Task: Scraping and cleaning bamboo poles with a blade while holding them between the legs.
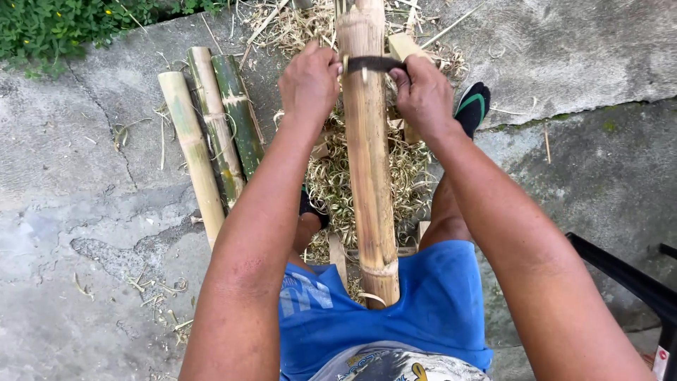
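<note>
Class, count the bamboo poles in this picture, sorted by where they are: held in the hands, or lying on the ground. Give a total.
Bamboo pole held under the blade: 1
Bamboo poles lying on the concrete: 3
Total: 4

tan bamboo pole (370, 162), blue shorts (437, 303), dark blade (374, 64)

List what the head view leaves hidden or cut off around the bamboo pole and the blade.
- Blade: both ends covered by the left hand and right hand; handles unseen.
- Bamboo pole: top cut off by the upper frame edge; its far side faces away.
- Black chair: mostly beyond the right edge.
- Ground under the shavings: covered by them.
- Sandalled foot: partly behind the right forearm.
</note>
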